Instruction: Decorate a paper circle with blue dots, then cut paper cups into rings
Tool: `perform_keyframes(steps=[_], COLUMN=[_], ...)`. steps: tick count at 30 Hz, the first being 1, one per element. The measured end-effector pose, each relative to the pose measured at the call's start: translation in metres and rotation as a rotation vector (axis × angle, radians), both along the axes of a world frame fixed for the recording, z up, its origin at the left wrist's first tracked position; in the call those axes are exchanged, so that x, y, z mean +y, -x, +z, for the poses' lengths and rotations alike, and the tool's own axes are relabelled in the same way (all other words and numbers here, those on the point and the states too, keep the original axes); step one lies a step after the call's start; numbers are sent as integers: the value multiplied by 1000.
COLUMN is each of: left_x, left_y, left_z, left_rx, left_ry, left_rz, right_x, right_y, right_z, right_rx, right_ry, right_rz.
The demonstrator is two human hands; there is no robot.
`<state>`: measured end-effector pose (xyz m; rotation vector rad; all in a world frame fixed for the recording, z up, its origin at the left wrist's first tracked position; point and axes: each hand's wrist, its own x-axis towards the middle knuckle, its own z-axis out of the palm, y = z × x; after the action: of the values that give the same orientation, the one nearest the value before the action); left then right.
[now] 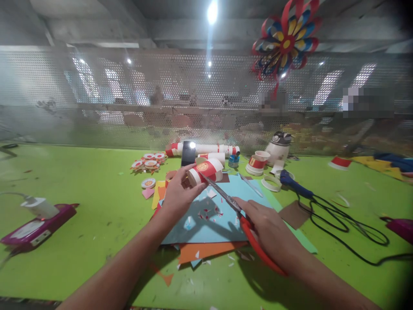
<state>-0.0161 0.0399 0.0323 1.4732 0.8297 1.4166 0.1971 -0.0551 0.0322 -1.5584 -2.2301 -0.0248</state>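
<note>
My left hand (183,189) is closed round a red and white paper cup (211,168), tilted on its side over the blue paper. In my right hand (263,219) are scissors (230,200) with red handles; their blades point up and left, and the tip meets the cup's wall. Whether the blades are parted is too small to tell. Beneath both hands lies light blue paper (222,232), scattered with small red and white scraps. An orange sheet (209,252) sticks out below it.
A blue glue gun (295,184) with a looped black cable lies right. Stacked cups (258,162), a white bottle (278,148) and a lit phone (188,155) stand behind. Round paper pieces (150,161) sit back left, a purple power strip (38,228) far left.
</note>
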Motion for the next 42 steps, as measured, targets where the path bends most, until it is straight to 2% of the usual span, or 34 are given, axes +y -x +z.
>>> perform_keyframes(steps=[7,11,18,27,32,35,42], left_x=[2,0,-5,-7,-12,-11,-3], left_y=[0,0,5,1,-2,-1,4], left_z=[0,0,8,7,9,10,11], left_rx=[-71,-127,-252,-296,-316,-343,-421], left_ry=[30,60,141,132,134,164,223], left_rz=[-43,-67,-181,-161,-129,-152,-223], right_x=[-1,-2,3,2,-3,-3,3], right_y=[2,3,-1,-1,2,2,-3], right_z=[2,3,-1,-1,1,3,2], right_rx=[28,66,94,140,95,74,100], right_ry=[-40,-10,48,89,-7,-37,58], right_rz=[40,65,58,36,34,32,67])
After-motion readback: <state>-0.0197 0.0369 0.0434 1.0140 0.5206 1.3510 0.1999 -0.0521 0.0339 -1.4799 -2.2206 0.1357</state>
